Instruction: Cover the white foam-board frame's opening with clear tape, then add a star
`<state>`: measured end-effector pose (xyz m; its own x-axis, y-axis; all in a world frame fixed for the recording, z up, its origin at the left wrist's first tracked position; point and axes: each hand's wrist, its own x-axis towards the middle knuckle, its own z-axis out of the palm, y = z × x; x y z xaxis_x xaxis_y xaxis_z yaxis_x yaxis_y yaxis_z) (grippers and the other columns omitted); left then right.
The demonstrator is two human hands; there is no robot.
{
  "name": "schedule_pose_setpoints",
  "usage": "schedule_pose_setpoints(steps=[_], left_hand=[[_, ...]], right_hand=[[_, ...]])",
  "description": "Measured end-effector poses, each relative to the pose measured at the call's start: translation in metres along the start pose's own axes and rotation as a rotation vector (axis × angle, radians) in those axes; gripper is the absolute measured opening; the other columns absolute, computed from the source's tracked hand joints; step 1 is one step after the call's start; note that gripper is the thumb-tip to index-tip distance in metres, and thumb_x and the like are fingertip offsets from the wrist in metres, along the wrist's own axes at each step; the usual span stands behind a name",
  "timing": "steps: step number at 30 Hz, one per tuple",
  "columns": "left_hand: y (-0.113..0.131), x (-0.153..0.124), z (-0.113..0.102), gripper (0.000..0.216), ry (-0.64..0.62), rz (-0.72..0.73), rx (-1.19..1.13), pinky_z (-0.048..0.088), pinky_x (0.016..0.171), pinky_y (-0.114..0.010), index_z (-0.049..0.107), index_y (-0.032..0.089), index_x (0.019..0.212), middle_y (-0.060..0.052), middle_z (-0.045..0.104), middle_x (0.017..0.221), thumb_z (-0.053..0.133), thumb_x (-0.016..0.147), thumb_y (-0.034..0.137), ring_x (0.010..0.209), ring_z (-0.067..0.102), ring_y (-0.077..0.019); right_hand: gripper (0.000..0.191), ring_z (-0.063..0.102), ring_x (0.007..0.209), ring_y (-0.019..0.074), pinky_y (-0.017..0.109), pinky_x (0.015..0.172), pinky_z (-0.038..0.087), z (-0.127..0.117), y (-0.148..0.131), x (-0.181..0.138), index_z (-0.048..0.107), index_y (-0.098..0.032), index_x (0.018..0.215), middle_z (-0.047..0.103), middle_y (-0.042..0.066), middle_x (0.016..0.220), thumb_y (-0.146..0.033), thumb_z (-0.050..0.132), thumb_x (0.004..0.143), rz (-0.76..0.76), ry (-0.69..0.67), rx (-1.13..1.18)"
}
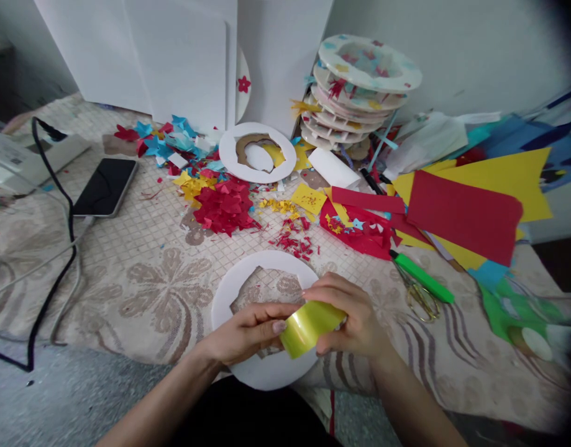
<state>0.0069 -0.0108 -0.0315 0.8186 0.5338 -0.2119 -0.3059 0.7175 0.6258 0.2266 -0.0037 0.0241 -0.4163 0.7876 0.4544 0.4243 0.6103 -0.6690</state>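
A shiny yellow roll of tape [308, 330] is held between both hands above a white ring [266, 371] with a jagged cut-out centre, which lies at the table's front edge. My right hand [353, 313] wraps around the roll from the right, its fingers over the top and thumb beneath. With thumb and fingers closed, my left hand [255, 332] pinches the roll's left edge. Both hands cover part of the ring. Beyond it lie red paper scraps [297, 239] and a pile of red paper stars [224, 205].
A second white ring [227, 152] lies farther back. Decorated rings [369, 62] stand stacked at the back right. On the right are a green cutter [425, 279], gold-handled scissors [422, 301] and red paper [465, 214]. A phone [105, 186] with cables [73, 248] is at left.
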Motion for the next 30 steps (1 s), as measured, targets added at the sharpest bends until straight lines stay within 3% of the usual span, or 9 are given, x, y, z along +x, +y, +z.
schedule_pose_setpoints(steps=[11, 15, 19, 30], left_hand=[[0.0012, 0.0004, 0.0071, 0.036, 0.076, 0.023, -0.012, 0.048, 0.080, -0.024, 0.071, 0.019, 0.115, -0.008, 0.073, 0.101, 0.072, 0.083, 0.034, 0.086, 0.066, -0.0131], [-0.0003, -0.0003, 0.0033, 0.041, 0.015, 0.003, -0.080, 0.048, 0.086, -0.027, 0.068, 0.021, 0.121, -0.009, 0.072, 0.109, 0.072, 0.083, 0.036, 0.094, 0.066, -0.0161], [-0.0003, -0.0006, -0.0001, 0.045, -0.021, 0.006, -0.066, 0.048, 0.082, -0.026, 0.065, 0.021, 0.126, -0.010, 0.071, 0.112, 0.071, 0.084, 0.034, 0.093, 0.066, -0.0157], [-0.0018, -0.0001, 0.0023, 0.041, 0.031, 0.037, 0.025, 0.047, 0.086, -0.028, 0.067, 0.020, 0.122, -0.009, 0.072, 0.107, 0.069, 0.085, 0.036, 0.092, 0.066, -0.0160]], right_hand=[[0.058, 0.062, 0.077, 0.0207, 0.036, 0.068, 0.052, 0.0011, -0.0019, 0.0016, 0.067, -0.019, 0.106, 0.067, 0.008, 0.086, -0.069, 0.061, 0.077, -0.018, -0.003, -0.026], [0.058, 0.062, 0.079, 0.0210, 0.036, 0.069, 0.053, 0.0014, -0.0013, 0.0016, 0.067, -0.018, 0.107, 0.067, 0.008, 0.087, -0.068, 0.062, 0.077, -0.016, -0.003, -0.013], [0.059, 0.062, 0.079, 0.0211, 0.036, 0.069, 0.053, 0.0010, -0.0005, 0.0013, 0.067, -0.018, 0.108, 0.067, 0.008, 0.088, -0.068, 0.062, 0.077, -0.014, -0.005, -0.002], [0.059, 0.062, 0.079, 0.0208, 0.036, 0.070, 0.051, 0.0022, -0.0007, -0.0001, 0.066, -0.018, 0.107, 0.066, 0.008, 0.087, -0.068, 0.062, 0.076, -0.009, -0.005, -0.017]])
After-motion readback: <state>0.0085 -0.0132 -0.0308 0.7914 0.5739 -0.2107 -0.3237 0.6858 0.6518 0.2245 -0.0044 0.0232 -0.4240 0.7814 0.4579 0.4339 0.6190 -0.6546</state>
